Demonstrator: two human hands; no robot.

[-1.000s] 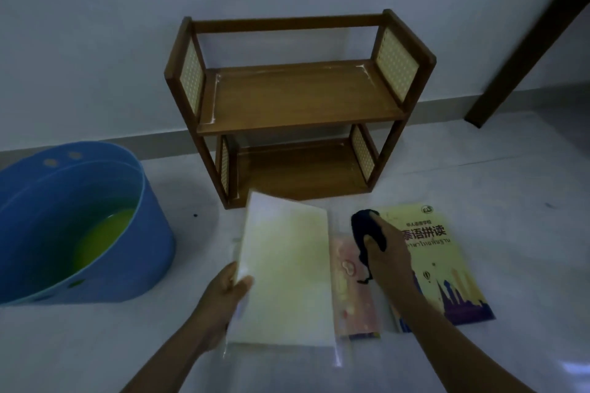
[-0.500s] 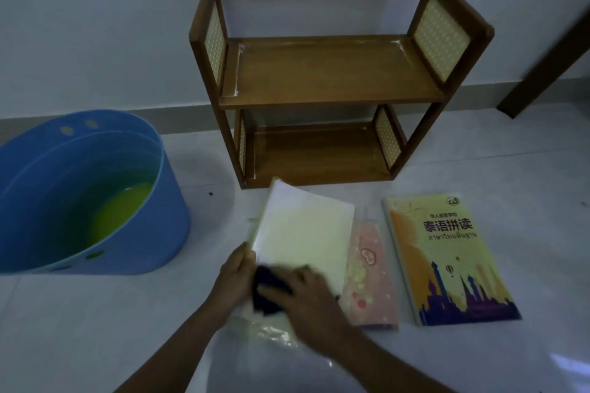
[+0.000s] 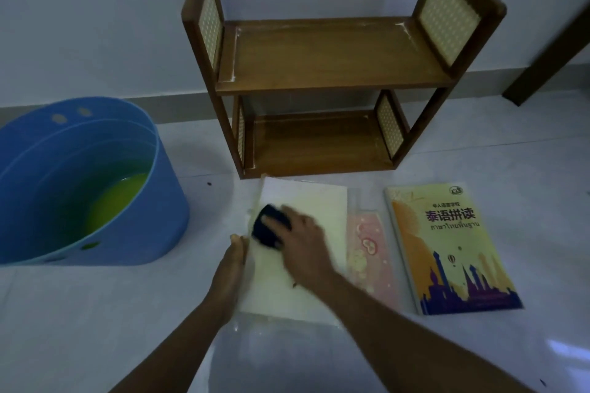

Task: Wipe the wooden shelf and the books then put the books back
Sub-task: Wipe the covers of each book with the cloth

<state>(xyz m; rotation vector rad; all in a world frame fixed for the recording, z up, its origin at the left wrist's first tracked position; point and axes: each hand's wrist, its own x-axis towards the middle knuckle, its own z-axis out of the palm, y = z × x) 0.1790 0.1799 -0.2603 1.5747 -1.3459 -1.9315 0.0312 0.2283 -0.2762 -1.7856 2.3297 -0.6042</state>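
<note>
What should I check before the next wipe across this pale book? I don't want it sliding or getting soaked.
1. Cloth in hand: ok. The right hand presses the dark cloth on the pale book.
2. Book steadied: ok. The left hand rests against its left edge.
3. Book lying flat: cannot tell; its left side looks slightly raised.
4. Path clear: ok. Nothing but the cloth and hands lies on the cover.
5. Neighbours: not ok. The pink book is partly tucked under the pale one, so a wide stroke may reach it; the yellow book lies apart.
6. Cloth wetness: cannot tell.
</note>
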